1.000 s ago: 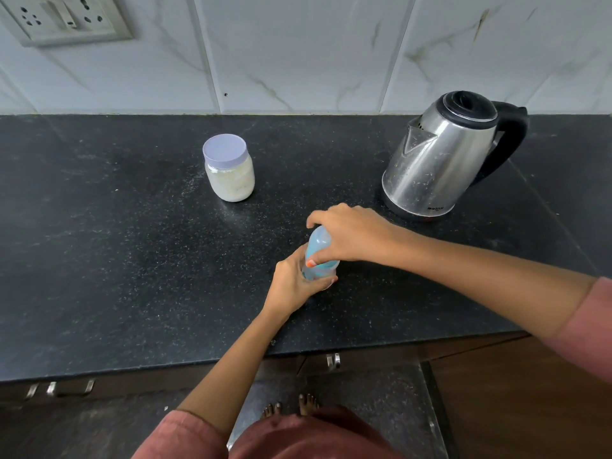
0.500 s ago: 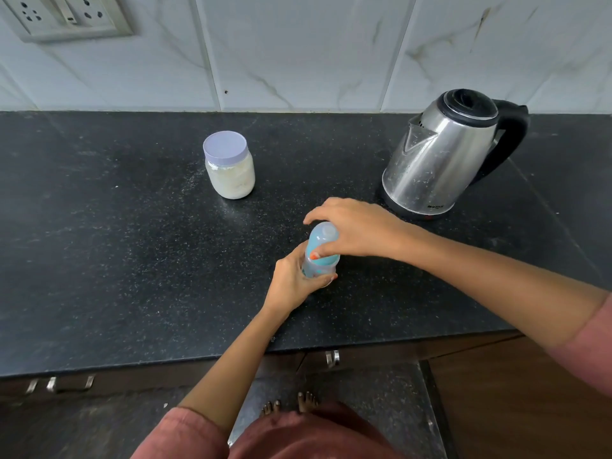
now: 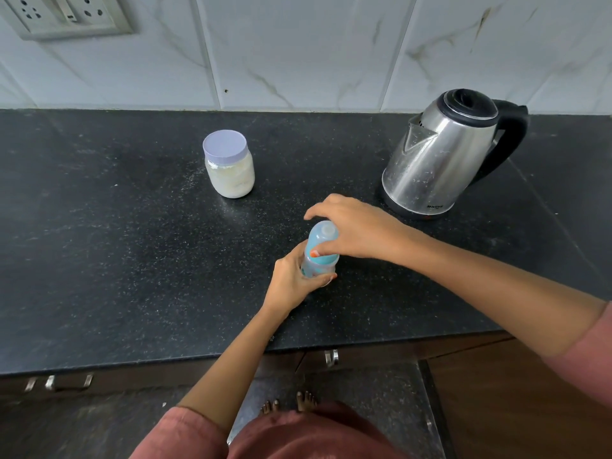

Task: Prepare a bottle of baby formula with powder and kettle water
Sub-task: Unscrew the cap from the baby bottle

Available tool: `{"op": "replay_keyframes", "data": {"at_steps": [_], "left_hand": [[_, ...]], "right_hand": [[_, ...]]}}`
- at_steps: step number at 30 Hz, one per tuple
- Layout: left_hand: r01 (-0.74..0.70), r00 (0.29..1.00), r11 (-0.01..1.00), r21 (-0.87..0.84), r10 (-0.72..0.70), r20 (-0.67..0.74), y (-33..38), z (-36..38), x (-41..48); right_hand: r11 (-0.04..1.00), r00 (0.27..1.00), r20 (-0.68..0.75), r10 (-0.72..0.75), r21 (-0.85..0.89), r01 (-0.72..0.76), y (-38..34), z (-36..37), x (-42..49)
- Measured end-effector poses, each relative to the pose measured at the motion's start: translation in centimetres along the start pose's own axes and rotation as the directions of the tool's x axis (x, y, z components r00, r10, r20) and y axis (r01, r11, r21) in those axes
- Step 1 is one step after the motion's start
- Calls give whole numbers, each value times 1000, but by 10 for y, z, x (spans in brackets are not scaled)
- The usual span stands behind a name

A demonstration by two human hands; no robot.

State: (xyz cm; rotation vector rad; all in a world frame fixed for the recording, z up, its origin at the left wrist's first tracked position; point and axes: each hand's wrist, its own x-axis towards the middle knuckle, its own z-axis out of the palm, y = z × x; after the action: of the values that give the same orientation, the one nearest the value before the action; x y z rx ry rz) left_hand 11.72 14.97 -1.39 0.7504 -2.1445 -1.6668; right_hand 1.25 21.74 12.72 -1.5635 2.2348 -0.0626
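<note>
A small baby bottle (image 3: 318, 251) with a translucent cap and a teal collar stands upright on the black counter (image 3: 132, 260), near its front edge. My left hand (image 3: 294, 279) wraps around the bottle's lower body. My right hand (image 3: 351, 231) comes over from the right and grips the cap and collar, thumb on the teal ring. A jar of white powder (image 3: 230, 165) with a lilac lid stands closed behind and to the left. The steel kettle (image 3: 443, 154), lid shut and black handle to the right, sits at the back right.
A tiled wall runs along the back of the counter, with a socket plate (image 3: 66, 14) at the top left. Drawer handles (image 3: 56, 382) show below the counter's front edge. My bare feet are visible on the floor.
My right hand has lifted and turned slightly on the bottle's top, so more of the cap shows. The left hand and the bottle stay in place.
</note>
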Motion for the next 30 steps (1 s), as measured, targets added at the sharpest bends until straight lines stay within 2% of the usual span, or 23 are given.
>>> {"op": "replay_keyframes", "data": {"at_steps": [3, 7, 11, 14, 18, 21, 26, 28, 30], "left_hand": [[-6, 1000, 1000, 4, 6, -5, 0, 0, -1], [-4, 1000, 1000, 3, 4, -11, 1, 1, 0], [5, 1000, 1000, 5, -5, -26, 0, 1, 0], [-6, 1000, 1000, -4, 5, -16, 0, 1, 0], [-18, 1000, 1000, -9, 18, -6, 0, 1, -1], [-14, 1000, 1000, -6, 14, -4, -1, 1, 0], [-11, 1000, 1000, 17, 11, -21, -2, 1, 1], [-6, 1000, 1000, 3, 6, -17, -1, 1, 0], [-9, 1000, 1000, -15, 9, -15, 0, 1, -1]], "right_hand": [[986, 994, -66, 83, -139, -92, -4, 1, -3], [993, 1000, -12, -16, -114, 14, -8, 0, -3], [997, 994, 85, -74, -1, 75, -4, 0, -3], [995, 999, 16, -50, 84, 49, -1, 3, -3], [994, 995, -81, 62, -87, -69, 1, 4, -4], [998, 998, -44, 51, -19, -51, 0, 5, -3], [990, 992, 104, -72, 127, 59, 0, 4, 3], [982, 995, 69, -72, 180, 59, -1, 4, 1], [991, 1000, -4, -4, 130, 5, -1, 4, -2]]}}
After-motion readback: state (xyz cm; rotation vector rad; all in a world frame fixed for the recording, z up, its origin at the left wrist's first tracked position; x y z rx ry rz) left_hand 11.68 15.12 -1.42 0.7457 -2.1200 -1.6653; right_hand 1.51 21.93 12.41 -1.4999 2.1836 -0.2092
